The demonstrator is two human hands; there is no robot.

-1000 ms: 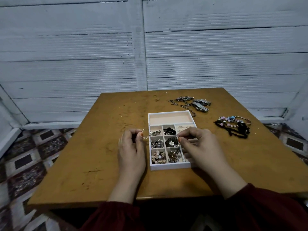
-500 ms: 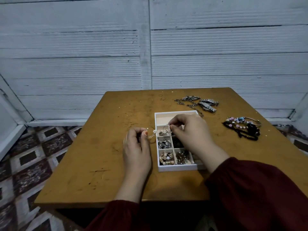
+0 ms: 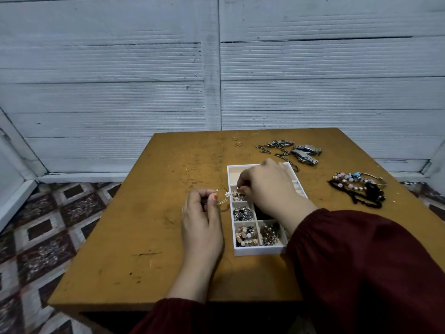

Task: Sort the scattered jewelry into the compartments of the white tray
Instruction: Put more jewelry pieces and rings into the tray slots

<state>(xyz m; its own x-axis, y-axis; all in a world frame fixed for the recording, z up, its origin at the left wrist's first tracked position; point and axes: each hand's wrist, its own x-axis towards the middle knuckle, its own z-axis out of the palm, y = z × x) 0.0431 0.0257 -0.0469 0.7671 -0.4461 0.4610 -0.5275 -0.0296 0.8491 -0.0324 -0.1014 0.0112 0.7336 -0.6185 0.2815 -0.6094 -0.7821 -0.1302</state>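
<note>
While several compartments of the white tray already hold jewelry, the left hand and right hand each pinch one end of a beaded bracelet over the tray's left edge, and watches, chains, rings and beaded strands wait on the tabletop.

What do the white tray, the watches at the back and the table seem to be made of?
White tray: smooth matte white, likely plastic or painted board; unclear which. Watches: silvery metal, judging by glinting linked bands. Table: probably wood or laminate, dull ochre-brown, with scratches and dark scuffs.
</note>
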